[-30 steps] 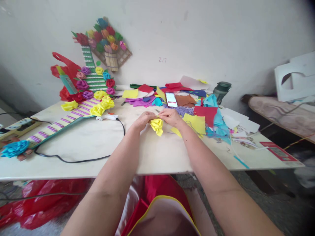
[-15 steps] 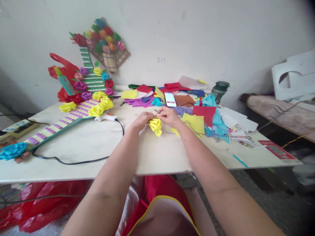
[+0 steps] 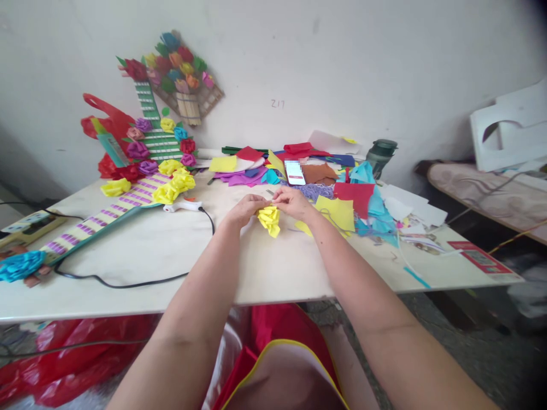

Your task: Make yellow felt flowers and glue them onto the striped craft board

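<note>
Between my two hands, a yellow crepe-paper flower (image 3: pixel 269 221) hangs with its petals pointing down toward me, above the table. My left hand (image 3: pixel 248 208) has its fingers closed on the flower's base. My right hand (image 3: pixel 291 203) pinches at that same base from the other side, and the fingertips of both hands nearly meet. The fingers cover the base itself. Just beyond the fingertips lies a small grey object too small to name. To the right of my right hand are yellow paper sheets (image 3: pixel 337 215) with wire on them.
A white glue gun (image 3: pixel 183 206) with a black cord lies left of my hands, beside a flower-covered guitar-shaped craft (image 3: pixel 102 216). Behind stand a phone (image 3: pixel 294 172) and coloured paper (image 3: pixel 243 173). A dark bottle (image 3: pixel 380 158) is at the back right. The table's front edge is near me.
The view has shifted very slightly. Both hands stay at the flower's base, and the flower has turned a little between the fingers.
</note>
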`<state>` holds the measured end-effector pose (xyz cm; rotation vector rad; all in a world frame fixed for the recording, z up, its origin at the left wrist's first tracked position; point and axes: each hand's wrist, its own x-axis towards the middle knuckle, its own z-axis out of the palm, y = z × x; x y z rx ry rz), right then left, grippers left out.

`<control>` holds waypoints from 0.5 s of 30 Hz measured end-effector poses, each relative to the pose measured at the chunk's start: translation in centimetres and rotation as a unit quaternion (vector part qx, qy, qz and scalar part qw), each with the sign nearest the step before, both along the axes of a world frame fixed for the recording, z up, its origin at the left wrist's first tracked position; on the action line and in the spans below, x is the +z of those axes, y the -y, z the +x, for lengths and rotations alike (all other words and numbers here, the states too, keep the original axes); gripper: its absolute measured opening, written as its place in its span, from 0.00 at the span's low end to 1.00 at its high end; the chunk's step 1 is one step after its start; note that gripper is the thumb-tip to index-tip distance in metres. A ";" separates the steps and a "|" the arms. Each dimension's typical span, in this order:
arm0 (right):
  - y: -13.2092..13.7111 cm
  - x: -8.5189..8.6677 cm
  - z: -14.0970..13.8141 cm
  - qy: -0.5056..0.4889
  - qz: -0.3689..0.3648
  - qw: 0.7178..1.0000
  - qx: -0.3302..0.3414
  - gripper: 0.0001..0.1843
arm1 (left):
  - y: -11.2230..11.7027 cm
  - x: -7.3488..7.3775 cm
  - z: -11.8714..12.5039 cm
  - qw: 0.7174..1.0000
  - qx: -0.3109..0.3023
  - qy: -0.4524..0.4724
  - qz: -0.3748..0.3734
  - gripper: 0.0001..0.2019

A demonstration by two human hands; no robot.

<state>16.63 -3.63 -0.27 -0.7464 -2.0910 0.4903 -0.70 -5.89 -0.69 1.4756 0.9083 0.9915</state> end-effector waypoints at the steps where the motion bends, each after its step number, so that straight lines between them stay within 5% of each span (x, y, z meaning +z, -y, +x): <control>1: 0.0 0.0 0.0 -0.001 -0.003 1.000 0.006 0.05 | 0.0 0.0 0.0 1.000 0.003 0.003 -0.002 0.11; 15: 0.5 0.7 0.9 0.129 -0.071 0.989 -0.029 0.13 | -0.5 -0.6 -0.5 1.000 0.008 -0.008 -0.019 0.11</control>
